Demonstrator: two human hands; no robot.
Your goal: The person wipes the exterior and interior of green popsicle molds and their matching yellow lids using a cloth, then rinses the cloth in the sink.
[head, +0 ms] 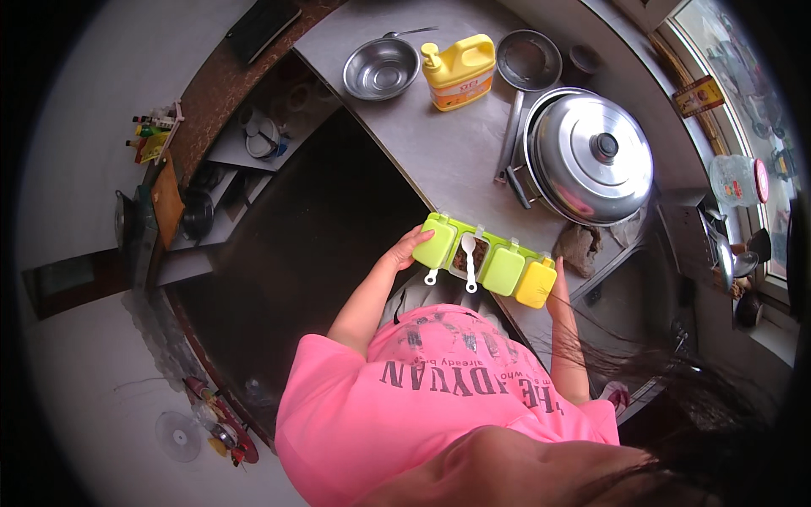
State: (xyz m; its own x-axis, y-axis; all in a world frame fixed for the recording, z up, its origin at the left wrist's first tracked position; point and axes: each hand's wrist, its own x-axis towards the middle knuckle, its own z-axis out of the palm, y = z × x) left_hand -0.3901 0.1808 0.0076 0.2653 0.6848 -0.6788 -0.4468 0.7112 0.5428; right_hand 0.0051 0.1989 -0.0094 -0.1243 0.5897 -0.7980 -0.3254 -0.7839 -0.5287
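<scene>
Between my two hands is a green plastic spice rack (466, 226) with a row of several lidded boxes. My left hand (405, 248) grips its left end, thumb on a green lid (435, 242). At the other end, my right hand (557, 291) holds the side next to the yellow lid (536, 282). One compartment is uncovered and shows dark brown contents (481, 252). A white plastic spoon (469, 261) lies across that compartment, its ringed handle hanging over the front. Another white handle end (431, 277) pokes out below the leftmost box. The third box has a green lid (504, 269).
On the grey counter (405, 136) stand a steel basin (381, 68), a yellow pump jug (460, 73), a frying pan (529, 58) and a large lidded steel pot (592, 158). A brown cloth (578, 248) lies by the sink (624, 298). Dark floor (304, 234) stretches to the left.
</scene>
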